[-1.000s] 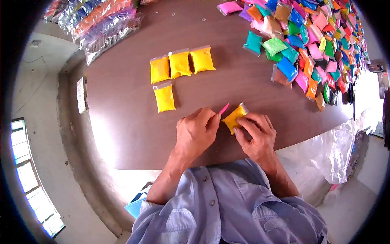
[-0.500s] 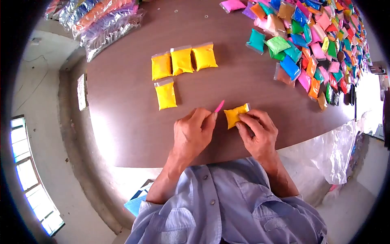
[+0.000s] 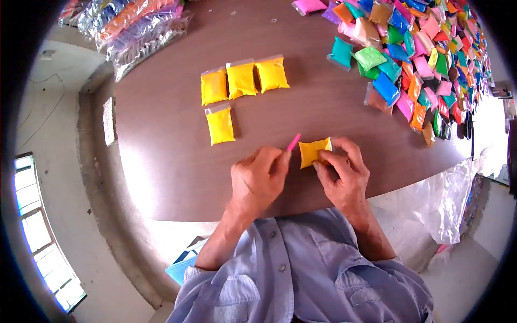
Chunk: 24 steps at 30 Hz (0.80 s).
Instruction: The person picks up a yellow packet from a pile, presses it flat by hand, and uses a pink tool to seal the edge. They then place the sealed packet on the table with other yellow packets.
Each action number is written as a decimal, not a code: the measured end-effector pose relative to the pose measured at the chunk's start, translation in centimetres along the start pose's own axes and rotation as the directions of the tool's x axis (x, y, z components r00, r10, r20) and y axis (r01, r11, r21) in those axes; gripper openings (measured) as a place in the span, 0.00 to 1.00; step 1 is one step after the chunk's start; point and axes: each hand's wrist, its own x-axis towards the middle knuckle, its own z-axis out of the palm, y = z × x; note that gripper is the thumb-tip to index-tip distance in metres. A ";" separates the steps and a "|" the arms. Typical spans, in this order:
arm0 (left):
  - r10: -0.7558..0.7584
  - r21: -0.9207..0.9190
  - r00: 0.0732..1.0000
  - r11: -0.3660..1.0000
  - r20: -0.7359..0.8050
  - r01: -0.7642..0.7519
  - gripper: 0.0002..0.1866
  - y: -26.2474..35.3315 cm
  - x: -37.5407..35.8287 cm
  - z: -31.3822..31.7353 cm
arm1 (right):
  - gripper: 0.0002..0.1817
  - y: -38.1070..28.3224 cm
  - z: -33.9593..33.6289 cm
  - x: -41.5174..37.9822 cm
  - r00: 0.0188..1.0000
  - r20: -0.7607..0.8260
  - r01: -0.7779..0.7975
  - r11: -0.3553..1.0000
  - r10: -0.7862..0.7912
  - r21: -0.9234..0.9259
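Note:
A small pink tool [image 3: 294, 142] sticks out from between the thumb and fingers of my left hand [image 3: 257, 177], which is closed on it. My right hand [image 3: 344, 171] pinches a small yellow packet [image 3: 311, 153] by its right side, with the packet just right of the pink tool and apart from it. Further up the table, three yellow packets stand in a row: a left one [image 3: 214, 88], a middle one [image 3: 241, 79] and a right one [image 3: 272, 74]. Below the left one lies another yellow packet [image 3: 219, 125].
A large heap of colourful packets [image 3: 388, 89] covers the right side of the brown table [image 3: 172, 156]. Clear bags with coloured contents [image 3: 142, 35] lie at the back left. A clear plastic sheet [image 3: 444, 207] hangs at the right front edge.
My left hand and the pink tool have shifted slightly right, closer to the yellow packet. The packet in my right hand has turned a little and sits more level.

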 end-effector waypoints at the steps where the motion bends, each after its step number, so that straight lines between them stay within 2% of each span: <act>1: 0.026 -0.062 1.000 0.998 0.004 -0.026 0.06 0.4 -0.3 0.1 | 0.14 0.1 -0.1 0.2 0.999 -0.010 0.037 0.999 -0.037 -0.028; 2: 0.024 -0.060 1.000 0.998 0.003 -0.024 0.06 0.7 -0.7 0.4 | 0.15 0.2 -0.1 0.3 0.997 -0.021 0.075 0.996 -0.077 -0.057; 5: 0.095 -0.111 0.995 0.990 0.039 -0.090 0.06 0.9 -1.3 1.3 | 0.15 0.8 0.3 0.2 0.998 -0.001 0.067 0.997 -0.067 -0.036; 7: 0.100 0.010 0.995 0.995 -0.002 -0.100 0.06 0.3 -1.3 1.8 | 0.15 0.5 0.2 0.2 0.999 0.006 0.041 0.998 -0.041 -0.044; 9: 0.103 0.032 0.995 0.994 -0.012 -0.102 0.06 -0.2 -1.1 1.4 | 0.15 0.3 0.1 0.1 1.000 0.015 0.015 0.999 -0.014 -0.051; 11: -0.017 0.093 0.999 0.995 -0.029 0.020 0.06 -0.9 -0.8 0.9 | 0.15 0.2 0.2 0.1 1.000 0.023 0.004 0.999 -0.003 -0.048; 13: -0.017 0.059 0.999 0.998 -0.043 0.020 0.06 -0.4 -0.5 0.2 | 0.15 0.1 0.3 0.1 1.000 0.017 -0.004 0.999 0.005 -0.044; 15: 0.015 -0.055 1.000 0.998 -0.020 -0.016 0.06 0.6 -0.5 -0.1 | 0.14 0.1 0.3 -0.1 1.000 0.015 -0.020 0.999 0.020 -0.042; 19: 0.071 -0.094 0.997 0.993 0.043 -0.066 0.06 0.5 -0.9 1.4 | 0.14 0.3 0.3 -0.1 0.999 0.021 -0.031 0.999 0.032 -0.045; 21: 0.080 0.015 0.997 0.997 -0.012 -0.079 0.06 -0.3 -0.9 1.8 | 0.14 0.3 0.2 0.0 0.999 0.005 -0.033 0.999 0.033 -0.044; 24: 0.041 0.081 0.999 0.996 -0.029 -0.039 0.06 -1.0 -0.4 1.1 | 0.14 0.1 0.1 0.1 1.000 0.012 0.005 0.999 -0.004 -0.053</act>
